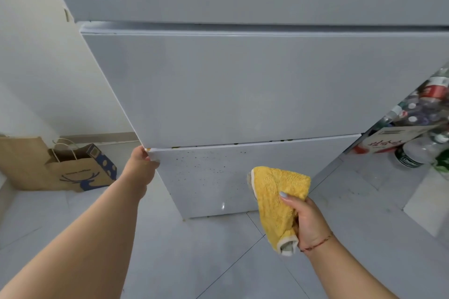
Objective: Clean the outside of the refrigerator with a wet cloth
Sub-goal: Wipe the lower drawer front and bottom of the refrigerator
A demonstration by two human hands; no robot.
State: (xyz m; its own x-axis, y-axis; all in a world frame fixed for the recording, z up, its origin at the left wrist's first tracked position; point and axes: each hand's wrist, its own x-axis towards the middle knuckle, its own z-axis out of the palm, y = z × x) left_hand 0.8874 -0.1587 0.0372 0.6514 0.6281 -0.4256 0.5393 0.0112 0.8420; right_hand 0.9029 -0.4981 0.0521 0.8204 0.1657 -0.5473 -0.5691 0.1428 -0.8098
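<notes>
A white refrigerator (243, 85) fills the upper middle, with three door panels stacked one above the other. The lowest panel (218, 177) is speckled with small dark and yellowish spots. My left hand (142, 165) grips the top left corner of that lowest panel, fingers curled over its edge. My right hand (308, 221) holds a bunched yellow cloth (277, 196) just in front of the lowest panel's right part; whether the cloth touches the door I cannot tell.
Brown paper bags (73, 170) stand on the floor against the wall at the left. A heap of plastic bottles and a carton (418, 128) lies at the right beside the refrigerator. Grey floor tiles (218, 262) spread below.
</notes>
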